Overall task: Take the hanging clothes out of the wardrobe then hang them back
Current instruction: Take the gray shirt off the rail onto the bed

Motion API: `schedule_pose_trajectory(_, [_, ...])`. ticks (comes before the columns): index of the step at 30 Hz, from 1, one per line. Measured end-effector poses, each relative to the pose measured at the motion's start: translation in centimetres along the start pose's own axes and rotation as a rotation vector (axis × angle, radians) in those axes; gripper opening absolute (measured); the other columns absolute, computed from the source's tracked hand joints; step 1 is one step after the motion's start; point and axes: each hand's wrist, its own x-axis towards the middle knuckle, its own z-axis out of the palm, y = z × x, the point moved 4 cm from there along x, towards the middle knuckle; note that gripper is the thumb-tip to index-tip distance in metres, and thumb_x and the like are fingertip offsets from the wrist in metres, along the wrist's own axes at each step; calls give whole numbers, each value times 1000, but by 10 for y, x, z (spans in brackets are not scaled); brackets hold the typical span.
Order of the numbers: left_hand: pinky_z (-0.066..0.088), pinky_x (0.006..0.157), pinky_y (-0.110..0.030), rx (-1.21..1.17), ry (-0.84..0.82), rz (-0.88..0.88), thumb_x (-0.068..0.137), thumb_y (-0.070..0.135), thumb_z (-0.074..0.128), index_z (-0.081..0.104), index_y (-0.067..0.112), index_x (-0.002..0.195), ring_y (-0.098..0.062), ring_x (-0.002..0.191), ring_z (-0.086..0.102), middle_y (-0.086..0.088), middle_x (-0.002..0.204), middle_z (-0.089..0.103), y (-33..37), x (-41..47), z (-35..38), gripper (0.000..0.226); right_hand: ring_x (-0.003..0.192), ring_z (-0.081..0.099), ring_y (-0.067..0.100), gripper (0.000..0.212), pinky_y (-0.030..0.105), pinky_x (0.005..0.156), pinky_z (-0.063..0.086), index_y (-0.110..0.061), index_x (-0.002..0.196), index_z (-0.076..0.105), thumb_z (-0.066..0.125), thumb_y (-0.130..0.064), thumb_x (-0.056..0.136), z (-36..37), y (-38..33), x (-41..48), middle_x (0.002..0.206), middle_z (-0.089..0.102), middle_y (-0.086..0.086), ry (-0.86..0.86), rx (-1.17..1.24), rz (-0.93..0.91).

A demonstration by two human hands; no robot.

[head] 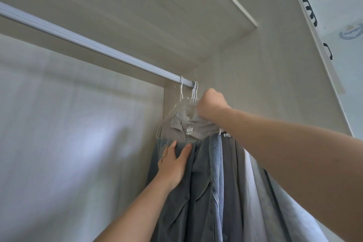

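Two bare forearms reach up from the bottom of the view into the wardrobe. Nearest, the left hand [173,163] lies flat and open, fingers spread, pressed against the dark grey garment [176,202] that hangs at the front of the bunch; it grips nothing, only rests on the cloth just below the waistband edge. Beside that garment hang a strip of blue denim [216,163], another grey piece, and a pale grey-white one [261,182] that runs under the right forearm. Higher up, the right hand [211,107] is closed into a fist at the top of the bunch, where the beige zip-up top [188,125] with a small white label sits on the hangers; the fist hides what the fingers clasp, so whether it is cloth or hanger wire cannot be told. Several white wire hangers [193,92] are hooked over the far right end of the ribbed silver clothes rail [88,45], close together, with one hook a little to the left of the rest. All the clothes hang crowded against the right side wall [265,84]. Above the rail is a pale wood-grain shelf [157,6], and farthest off, at the upper right, black handles [310,12] on a door edge.
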Motion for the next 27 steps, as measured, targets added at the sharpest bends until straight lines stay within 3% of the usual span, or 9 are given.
schedule_pose_trajectory(8, [14, 122, -45, -15, 17, 10, 91, 72, 41, 18, 36, 158, -27, 151, 14, 3, 164, 19, 19, -3, -11, 79, 82, 52, 34, 3, 34, 72, 44, -8, 95, 47, 46, -9, 93, -11, -21, 3, 89, 46, 11, 106, 76, -40])
schedule_pose_trajectory(13, [13, 122, -47, 57, 82, 124, 93, 69, 41, 16, 33, 158, -23, 151, 11, 6, 165, 14, 36, -3, -22, 77, 73, 49, 32, 12, 31, 66, 39, -4, 85, 52, 44, -10, 91, -20, -19, 8, 87, 55, 15, 171, 72, -84])
schedule_pose_trajectory(16, [11, 122, -49, 169, 139, 205, 93, 68, 39, 15, 33, 158, -21, 152, 5, 7, 166, 8, 40, -12, -25, 77, 78, 56, 36, 19, 31, 67, 42, -1, 86, 59, 44, -12, 91, -25, -5, -7, 89, 62, 17, 178, 115, -132])
schedule_pose_trajectory(19, [12, 122, -47, 303, 218, 282, 93, 69, 38, 12, 33, 157, -21, 152, 1, 6, 166, 3, 45, -24, -27, 78, 81, 59, 38, 23, 31, 65, 43, -2, 88, 67, 47, -14, 92, -33, 16, -34, 82, 64, 15, 197, 91, -193])
schedule_pose_trajectory(22, [14, 119, -46, 381, 334, 318, 95, 64, 41, 11, 29, 157, -24, 152, 2, 2, 167, 1, 51, -39, -29, 78, 65, 56, 22, 22, 21, 53, 38, -5, 85, 68, 50, -13, 94, -47, 42, -67, 67, 61, 4, 192, 75, -222])
schedule_pose_trajectory(25, [16, 118, -49, 425, 422, 334, 95, 59, 46, 11, 25, 157, -26, 152, 3, -1, 167, 1, 57, -53, -26, 79, 63, 53, 23, 21, 28, 52, 32, -10, 83, 69, 52, -15, 95, -66, 70, -102, 63, 59, 0, 169, 53, -224])
schedule_pose_trajectory(27, [16, 118, -50, 459, 448, 338, 95, 55, 49, 13, 24, 157, -27, 152, 4, -2, 167, 3, 61, -64, -21, 78, 58, 52, 17, 22, 20, 49, 35, -13, 80, 68, 54, -17, 96, -82, 90, -127, 59, 59, -2, 158, 47, -232])
